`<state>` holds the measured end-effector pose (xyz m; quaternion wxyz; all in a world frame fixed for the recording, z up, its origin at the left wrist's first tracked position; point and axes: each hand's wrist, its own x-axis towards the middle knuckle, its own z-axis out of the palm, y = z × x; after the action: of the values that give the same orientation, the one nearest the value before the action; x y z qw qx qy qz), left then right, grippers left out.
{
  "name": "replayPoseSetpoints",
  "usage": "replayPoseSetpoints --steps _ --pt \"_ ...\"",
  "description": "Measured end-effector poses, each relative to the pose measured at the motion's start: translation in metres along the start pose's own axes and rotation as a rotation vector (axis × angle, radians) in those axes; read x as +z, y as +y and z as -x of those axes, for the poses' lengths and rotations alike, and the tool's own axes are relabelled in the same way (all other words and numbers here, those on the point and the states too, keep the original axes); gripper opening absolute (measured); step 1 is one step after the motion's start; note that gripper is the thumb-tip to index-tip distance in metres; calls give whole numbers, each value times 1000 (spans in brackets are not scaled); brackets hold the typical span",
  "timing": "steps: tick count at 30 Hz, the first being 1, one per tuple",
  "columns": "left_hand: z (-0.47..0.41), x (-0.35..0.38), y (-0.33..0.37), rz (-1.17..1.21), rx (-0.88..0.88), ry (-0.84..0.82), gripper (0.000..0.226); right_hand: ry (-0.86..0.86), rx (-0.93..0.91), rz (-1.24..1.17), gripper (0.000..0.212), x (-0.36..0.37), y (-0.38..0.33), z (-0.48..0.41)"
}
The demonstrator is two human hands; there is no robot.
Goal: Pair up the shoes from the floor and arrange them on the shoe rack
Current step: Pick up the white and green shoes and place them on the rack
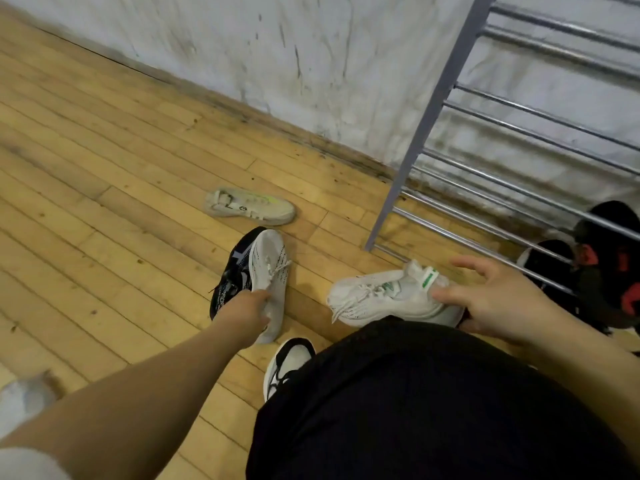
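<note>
Two white knit sneakers with green marks lie on the wooden floor. My left hand grips the heel end of the left white sneaker, which lies against a dark blue patterned sneaker. My right hand holds the heel of the right white sneaker, thumb on its collar, other fingers spread above. A beige sneaker with a yellow-green streak lies alone farther off. The metal shoe rack stands at the right against the wall.
Black and red shoes sit on the rack's low rungs at far right. A black-and-white shoe pokes out by my dark-clothed knee. A stained white wall runs behind. Bare wooden floor stretches to the left.
</note>
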<state>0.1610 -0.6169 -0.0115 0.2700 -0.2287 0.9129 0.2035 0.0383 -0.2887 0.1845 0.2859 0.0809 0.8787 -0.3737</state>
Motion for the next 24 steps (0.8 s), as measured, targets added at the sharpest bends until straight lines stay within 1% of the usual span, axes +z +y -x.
replayPoseSetpoints --steps 2,4,6,9,14,19,22,24 --pt "-3 6 -4 -31 -19 -10 47 6 -28 37 77 5 4 -6" --pt "-1 10 -9 -31 -39 -12 52 4 -40 40 78 7 7 -10" --pt "2 12 -11 30 -42 -8 53 -1 -47 6 77 8 8 -11" --pt "15 1 -3 159 -7 25 43 -1 -46 -52 75 2 3 -7" --pt "54 -66 33 368 102 230 30 -58 -130 -147 54 -32 -19 18" --pt "112 -139 68 582 191 442 17 -21 -262 -111 54 -86 -46 73" --pt "158 -172 93 680 292 499 17 14 -309 -183 52 -119 -49 111" --pt "191 -191 113 705 379 533 18 44 -331 -245 52 -142 -45 134"
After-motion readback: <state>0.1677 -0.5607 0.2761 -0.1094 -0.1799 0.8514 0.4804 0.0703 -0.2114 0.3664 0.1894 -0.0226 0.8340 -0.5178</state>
